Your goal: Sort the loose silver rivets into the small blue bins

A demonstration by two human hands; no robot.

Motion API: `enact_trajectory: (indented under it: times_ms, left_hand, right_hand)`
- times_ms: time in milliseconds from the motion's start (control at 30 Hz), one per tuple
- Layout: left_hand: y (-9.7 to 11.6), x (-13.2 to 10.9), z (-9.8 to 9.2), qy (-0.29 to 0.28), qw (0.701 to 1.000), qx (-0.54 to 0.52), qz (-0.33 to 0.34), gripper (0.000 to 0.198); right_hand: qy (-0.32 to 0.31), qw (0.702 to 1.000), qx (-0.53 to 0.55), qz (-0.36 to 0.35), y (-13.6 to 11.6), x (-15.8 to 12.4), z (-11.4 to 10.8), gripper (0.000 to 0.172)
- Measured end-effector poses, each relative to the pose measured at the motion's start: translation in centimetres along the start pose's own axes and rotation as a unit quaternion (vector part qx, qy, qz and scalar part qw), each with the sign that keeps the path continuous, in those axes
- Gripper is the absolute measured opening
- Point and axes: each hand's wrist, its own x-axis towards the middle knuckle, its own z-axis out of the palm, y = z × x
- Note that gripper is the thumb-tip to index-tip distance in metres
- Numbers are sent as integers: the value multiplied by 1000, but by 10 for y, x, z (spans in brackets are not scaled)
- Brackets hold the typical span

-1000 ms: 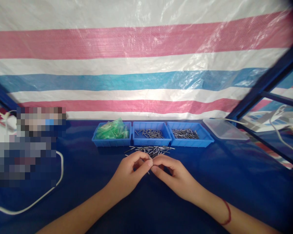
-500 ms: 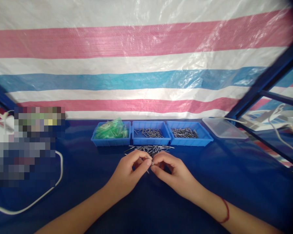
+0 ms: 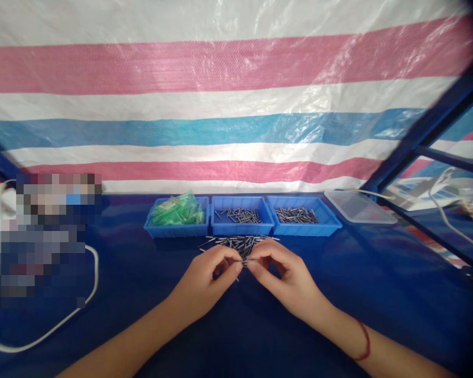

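Note:
My left hand (image 3: pixel 208 275) and my right hand (image 3: pixel 287 275) meet fingertip to fingertip over the blue table. Between them they pinch a thin metal pin (image 3: pixel 245 260), held level. Just beyond the fingers lies a loose heap of metal pins (image 3: pixel 240 242) on the cloth. Behind the heap stand three blue trays in a row: the left tray (image 3: pixel 176 229) holds green plastic pieces (image 3: pixel 177 209), the middle tray (image 3: pixel 240 228) a few pins, the right tray (image 3: pixel 304 228) a larger pile of pins. A red cord circles my right wrist.
A clear plastic lid or box (image 3: pixel 358 206) lies right of the trays. A white cable (image 3: pixel 63 320) loops across the table at the left, beside a blurred-out area. A striped tarpaulin (image 3: pixel 228 105) forms the back wall. A dark blue frame bar (image 3: pixel 421 134) slants at the right.
The hands have stayed together near the heap, fingers shifting slightly. A pin now shows level between the fingertips. The view drifted a little to the right.

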Motion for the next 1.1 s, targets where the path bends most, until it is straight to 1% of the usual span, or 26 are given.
enact_trajectory:
  times_ms: [67, 100, 167, 233, 300, 333, 400, 433, 467, 500, 567, 633, 667, 733, 767, 800, 867, 900, 933, 1033, 1100]
  left_hand:
    - [-3, 0, -3, -6, 998, 58, 27, 15]
    - [-4, 1, -5, -9, 995, 93, 44, 17]
    - [-8, 2, -9, -21, 983, 168, 78, 19]
    - [-11, 2, -13, -36, 968, 228, 101, 22]
    - [-15, 2, -15, -50, 955, 267, 115, 29]
    - [-17, 1, -14, -55, 951, 280, 119, 32]
    - [-21, -1, -11, -59, 945, 301, 114, 37]
    - [-22, -2, -9, -57, 943, 309, 109, 38]
    - [-23, -3, -8, -56, 942, 314, 104, 38]
    - [-24, -3, -6, -55, 941, 317, 101, 38]
    - [-24, -2, -5, -56, 941, 319, 102, 36]
    - [-24, 0, -4, -61, 942, 313, 106, 32]
    - [-23, 1, -3, -63, 944, 307, 107, 29]
    - [-22, 3, -3, -65, 948, 294, 100, 24]
    - [-21, 3, -2, -65, 951, 286, 95, 22]
    - [-20, 4, -1, -65, 954, 279, 89, 21]
    - [-20, 4, 1, -62, 959, 263, 83, 20]
    - [-21, 4, 2, -60, 961, 256, 82, 19]
    - [-21, 4, 3, -56, 964, 248, 82, 18]
    - [-26, 6, 7, -43, 970, 223, 83, 17]
    - [-28, 7, 8, -31, 975, 204, 85, 16]
  right_hand:
    - [18, 999, -34, -27, -1, 5, -9, 5]
    - [37, 996, -61, -44, -1, 9, -15, 5]
    - [97, 983, -133, -75, 3, 17, -33, 5]
    - [178, 956, -216, -92, 11, 26, -53, 6]
    - [240, 922, -290, -84, 23, 33, -71, 9]
    - [257, 906, -329, -75, 30, 36, -79, 10]
    - [256, 879, -398, -59, 42, 40, -87, 13]
    - [249, 872, -418, -54, 46, 40, -88, 15]
    - [239, 872, -425, -53, 47, 40, -87, 16]
    - [227, 879, -417, -56, 46, 39, -83, 17]
    - [177, 909, -369, -76, 38, 34, -71, 14]
    - [84, 940, -313, -103, 24, 28, -57, 12]
    - [26, 948, -296, -113, 18, 24, -49, 12]
    - [-84, 944, -295, -117, 9, 18, -36, 13]
    - [-125, 938, -305, -111, 8, 15, -31, 19]
    - [-156, 930, -317, -101, 8, 12, -26, 30]
    - [-185, 920, -336, -81, 12, 9, -20, 51]
    - [-190, 918, -340, -75, 14, 9, -18, 54]
    - [-191, 918, -340, -72, 17, 9, -16, 51]
    - [-195, 923, -321, -80, 21, 9, -12, 27]
    - [-196, 929, -300, -90, 21, 10, -10, 17]
